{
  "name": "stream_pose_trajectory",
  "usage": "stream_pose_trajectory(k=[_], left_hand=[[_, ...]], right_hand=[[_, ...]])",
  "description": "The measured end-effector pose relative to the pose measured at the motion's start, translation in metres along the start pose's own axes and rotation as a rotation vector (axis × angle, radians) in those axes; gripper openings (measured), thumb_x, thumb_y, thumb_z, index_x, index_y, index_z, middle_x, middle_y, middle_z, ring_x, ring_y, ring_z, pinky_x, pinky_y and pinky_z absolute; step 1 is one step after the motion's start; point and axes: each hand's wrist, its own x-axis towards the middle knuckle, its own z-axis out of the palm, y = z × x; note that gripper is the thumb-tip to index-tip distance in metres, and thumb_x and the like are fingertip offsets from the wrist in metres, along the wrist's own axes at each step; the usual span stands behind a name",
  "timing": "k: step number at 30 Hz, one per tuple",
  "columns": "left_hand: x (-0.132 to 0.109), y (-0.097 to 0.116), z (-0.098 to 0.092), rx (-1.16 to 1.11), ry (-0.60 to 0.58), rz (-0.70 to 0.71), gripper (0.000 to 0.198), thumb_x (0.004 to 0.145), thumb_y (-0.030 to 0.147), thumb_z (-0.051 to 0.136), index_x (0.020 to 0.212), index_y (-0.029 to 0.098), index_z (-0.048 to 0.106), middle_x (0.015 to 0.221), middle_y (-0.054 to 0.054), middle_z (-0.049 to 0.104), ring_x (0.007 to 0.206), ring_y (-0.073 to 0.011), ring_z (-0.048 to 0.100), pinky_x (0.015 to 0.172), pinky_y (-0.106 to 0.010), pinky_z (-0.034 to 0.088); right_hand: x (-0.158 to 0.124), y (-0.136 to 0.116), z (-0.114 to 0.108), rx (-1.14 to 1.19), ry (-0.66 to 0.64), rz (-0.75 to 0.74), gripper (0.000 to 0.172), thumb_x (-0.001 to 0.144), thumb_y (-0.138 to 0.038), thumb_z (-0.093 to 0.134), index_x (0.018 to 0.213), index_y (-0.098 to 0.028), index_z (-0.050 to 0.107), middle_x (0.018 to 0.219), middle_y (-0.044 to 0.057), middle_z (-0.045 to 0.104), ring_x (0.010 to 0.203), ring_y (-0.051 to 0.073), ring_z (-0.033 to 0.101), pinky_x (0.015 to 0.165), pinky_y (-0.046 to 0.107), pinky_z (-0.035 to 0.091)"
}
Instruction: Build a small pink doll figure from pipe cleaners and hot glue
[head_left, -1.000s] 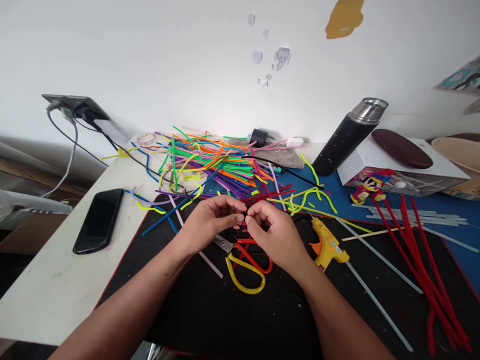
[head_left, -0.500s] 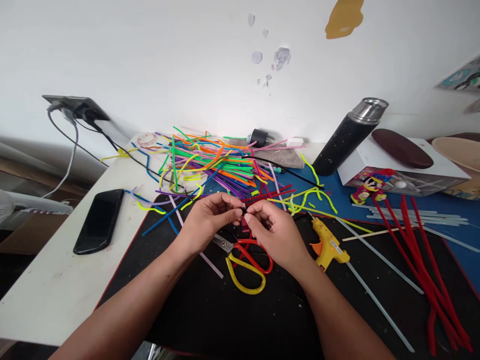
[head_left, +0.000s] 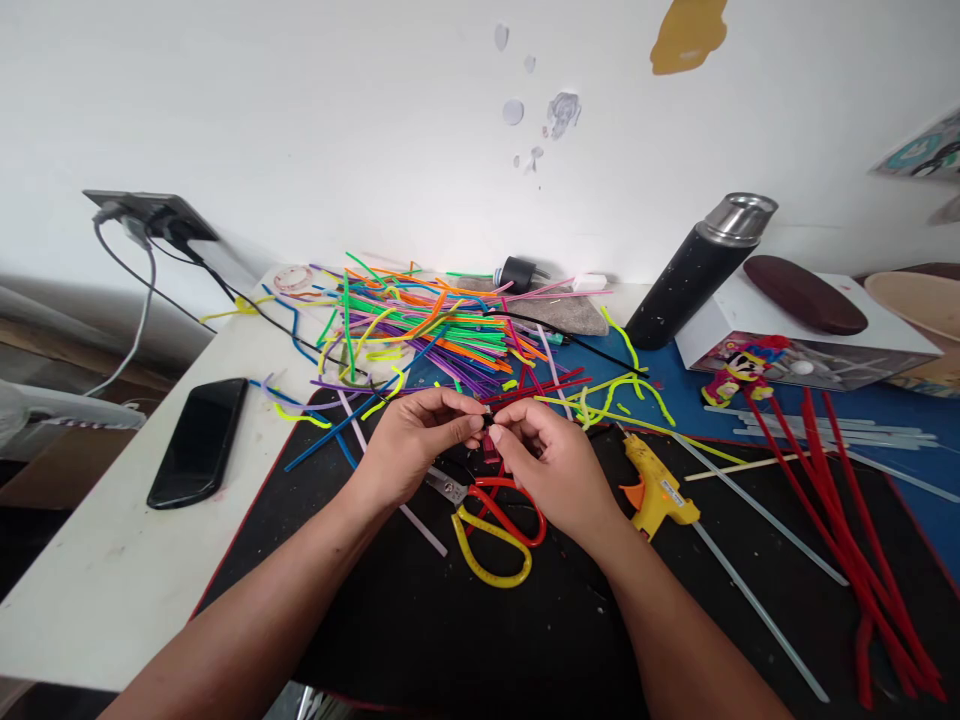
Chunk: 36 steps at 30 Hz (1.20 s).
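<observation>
My left hand [head_left: 409,435] and my right hand [head_left: 551,455] meet fingertip to fingertip above the black mat [head_left: 420,640]. Between them they pinch a small black piece [head_left: 487,420], mostly covered by the fingers, so its kind is not clear. Just beneath lies something dark red, partly hidden. Scissors [head_left: 491,540] with one red and one yellow handle rest on the mat below the hands, their blades partly behind my left hand. To the right of my right hand lies a yellow glue gun [head_left: 660,488] with an orange trigger.
Behind the hands spreads a pile of coloured pipe cleaners [head_left: 442,325]. A phone [head_left: 199,440] lies at left. On the right are red pipe cleaners [head_left: 862,540], glue sticks [head_left: 761,620], a small colourful figure [head_left: 746,370], a black flask [head_left: 697,270] and a white box [head_left: 810,320].
Almost nothing differs. Both hands keep their pinch on the small black piece in the same place, with only a slight shift of the fingers.
</observation>
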Motion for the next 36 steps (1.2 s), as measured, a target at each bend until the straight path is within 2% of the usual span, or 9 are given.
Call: stream_pose_trajectory(k=[17, 25, 31, 36], left_hand=[[-0.0008, 0.0003, 0.0005, 0.011, -0.015, -0.044, 0.022, 0.074, 0.030, 0.095, 0.090, 0.018, 0.086, 0.078, -0.003, 0.078, 0.066, -0.0117, 0.068, 0.068, -0.022, 0.056], [-0.0016, 0.0032, 0.0010, 0.042, -0.027, -0.057, 0.021, 0.073, 0.031, 0.095, 0.086, 0.017, 0.084, 0.077, -0.002, 0.076, 0.065, -0.0118, 0.067, 0.068, -0.023, 0.056], [0.0003, 0.0022, -0.0009, 0.054, -0.037, -0.074, 0.021, 0.073, 0.030, 0.094, 0.087, 0.017, 0.083, 0.080, -0.002, 0.077, 0.064, -0.0123, 0.066, 0.067, -0.024, 0.056], [0.0014, 0.0015, -0.0021, 0.025, -0.012, -0.068, 0.021, 0.073, 0.029, 0.094, 0.085, 0.017, 0.083, 0.080, -0.002, 0.076, 0.063, -0.0114, 0.066, 0.066, -0.023, 0.055]], right_hand=[[0.0008, 0.0007, 0.0005, -0.023, -0.015, -0.010, 0.009, 0.098, -0.030, 0.063, 0.096, -0.023, 0.066, 0.070, -0.004, 0.061, 0.058, 0.013, 0.053, 0.055, 0.026, 0.043], [0.0003, 0.0023, 0.0002, -0.055, -0.019, -0.008, 0.007, 0.098, -0.029, 0.063, 0.097, -0.023, 0.067, 0.075, -0.002, 0.067, 0.065, 0.015, 0.058, 0.060, 0.027, 0.045], [0.0001, -0.0023, 0.0004, -0.038, -0.026, 0.018, 0.008, 0.097, -0.030, 0.064, 0.095, -0.023, 0.067, 0.074, -0.001, 0.068, 0.063, 0.015, 0.061, 0.056, 0.026, 0.045], [0.0008, 0.0005, -0.0030, 0.035, -0.047, 0.026, 0.014, 0.100, -0.034, 0.063, 0.104, -0.023, 0.069, 0.077, 0.000, 0.069, 0.059, 0.015, 0.063, 0.057, 0.028, 0.051]])
